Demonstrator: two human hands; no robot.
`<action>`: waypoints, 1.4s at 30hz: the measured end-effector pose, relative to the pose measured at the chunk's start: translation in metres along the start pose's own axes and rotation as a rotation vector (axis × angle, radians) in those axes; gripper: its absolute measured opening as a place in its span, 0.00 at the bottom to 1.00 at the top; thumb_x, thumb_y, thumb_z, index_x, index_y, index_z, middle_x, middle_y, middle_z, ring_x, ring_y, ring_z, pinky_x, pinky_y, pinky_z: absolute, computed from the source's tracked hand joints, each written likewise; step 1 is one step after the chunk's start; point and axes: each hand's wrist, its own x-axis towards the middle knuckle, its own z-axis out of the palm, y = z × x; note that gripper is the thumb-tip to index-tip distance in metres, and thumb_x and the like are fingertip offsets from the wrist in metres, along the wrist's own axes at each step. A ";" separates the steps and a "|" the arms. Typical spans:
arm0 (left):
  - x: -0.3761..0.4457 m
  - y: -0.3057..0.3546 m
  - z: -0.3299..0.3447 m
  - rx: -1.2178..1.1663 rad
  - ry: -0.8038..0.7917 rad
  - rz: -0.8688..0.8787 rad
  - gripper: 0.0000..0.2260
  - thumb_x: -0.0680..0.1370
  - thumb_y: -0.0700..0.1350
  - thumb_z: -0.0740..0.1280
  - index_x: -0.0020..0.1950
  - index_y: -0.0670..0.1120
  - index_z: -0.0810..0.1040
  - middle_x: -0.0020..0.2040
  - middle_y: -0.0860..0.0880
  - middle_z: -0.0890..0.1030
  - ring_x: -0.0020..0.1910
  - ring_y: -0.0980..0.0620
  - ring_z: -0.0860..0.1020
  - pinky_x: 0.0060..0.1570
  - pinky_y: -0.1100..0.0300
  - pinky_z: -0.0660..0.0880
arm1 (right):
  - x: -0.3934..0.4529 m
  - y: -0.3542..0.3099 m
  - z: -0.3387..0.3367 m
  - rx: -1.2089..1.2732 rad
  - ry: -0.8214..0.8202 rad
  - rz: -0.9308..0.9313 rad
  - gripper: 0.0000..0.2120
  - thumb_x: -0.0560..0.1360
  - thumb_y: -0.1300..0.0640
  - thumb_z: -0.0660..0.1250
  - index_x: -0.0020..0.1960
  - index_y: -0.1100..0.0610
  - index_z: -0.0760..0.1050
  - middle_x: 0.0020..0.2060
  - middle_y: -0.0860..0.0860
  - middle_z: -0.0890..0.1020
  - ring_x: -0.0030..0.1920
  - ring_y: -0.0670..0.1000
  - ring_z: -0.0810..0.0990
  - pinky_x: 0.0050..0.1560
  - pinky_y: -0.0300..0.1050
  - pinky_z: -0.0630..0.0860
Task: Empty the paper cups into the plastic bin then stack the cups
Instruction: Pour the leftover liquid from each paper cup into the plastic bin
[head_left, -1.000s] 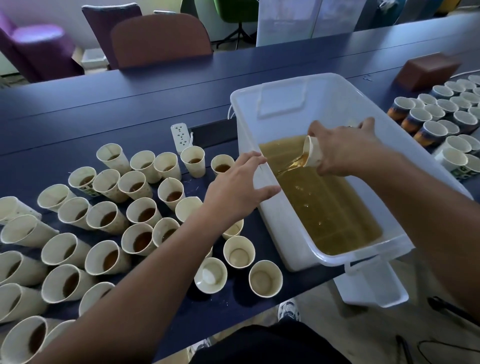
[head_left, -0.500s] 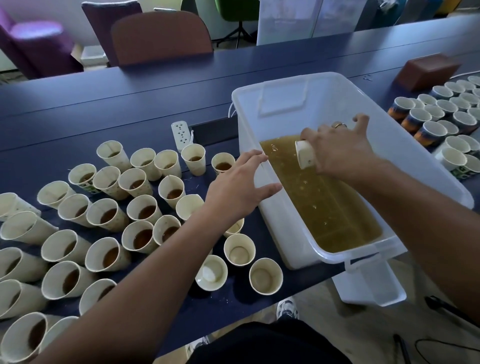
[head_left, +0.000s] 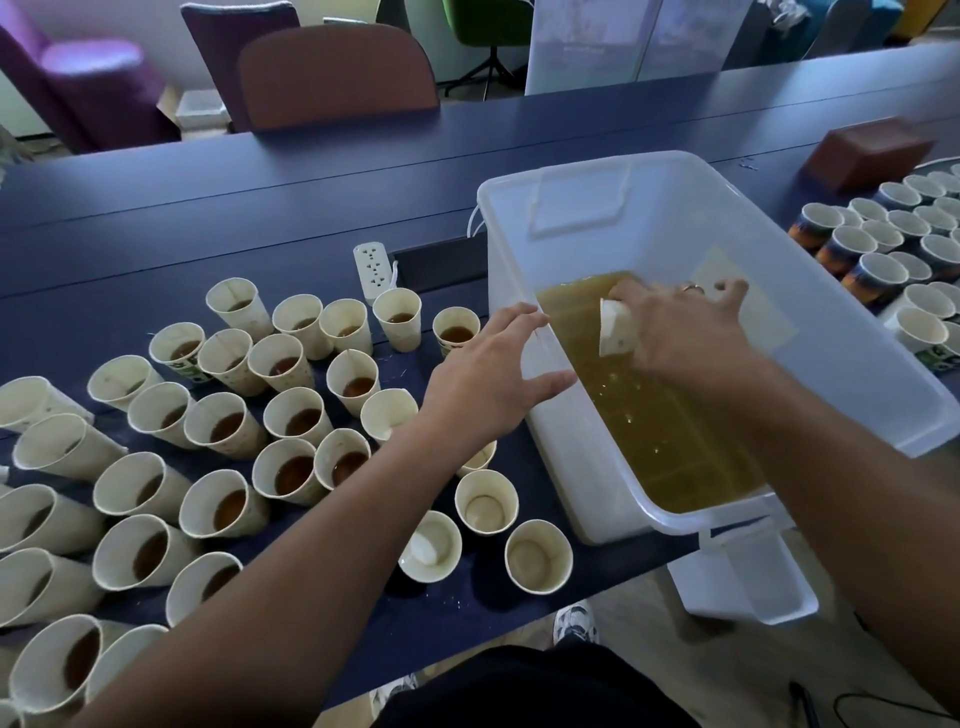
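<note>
Right hand fingers pinch upturned cup over bin; left hand fingers spread.

Both forearms are bare right up to the lower edge of the view, with no sleeve, watch or bracelet on either. The left hand wears nothing on its fingers. The right hand carries a thin metal ring on one finger. Below the arms a dark, plain garment covers the lap. A light-coloured sneaker with dark patterning shows on the floor beneath.
</note>
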 end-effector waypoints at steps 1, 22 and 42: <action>0.001 -0.001 0.000 -0.025 0.002 0.006 0.28 0.77 0.62 0.69 0.75 0.56 0.68 0.75 0.63 0.64 0.67 0.55 0.71 0.54 0.56 0.69 | 0.001 -0.003 -0.005 0.071 0.039 0.022 0.22 0.72 0.47 0.67 0.64 0.44 0.66 0.53 0.50 0.79 0.56 0.57 0.77 0.61 0.61 0.60; -0.019 -0.081 -0.091 -0.443 0.280 -0.380 0.05 0.75 0.39 0.71 0.44 0.48 0.86 0.33 0.52 0.82 0.22 0.62 0.73 0.27 0.71 0.69 | -0.028 -0.162 -0.010 0.814 0.125 -0.111 0.39 0.63 0.38 0.78 0.70 0.44 0.68 0.60 0.50 0.73 0.60 0.54 0.71 0.56 0.51 0.68; 0.068 -0.177 -0.039 0.273 0.086 -0.421 0.07 0.78 0.51 0.71 0.53 0.51 0.84 0.50 0.49 0.82 0.45 0.46 0.80 0.42 0.52 0.80 | 0.067 -0.182 0.109 1.118 -0.173 0.621 0.24 0.82 0.40 0.56 0.68 0.55 0.75 0.63 0.54 0.79 0.62 0.58 0.77 0.62 0.54 0.75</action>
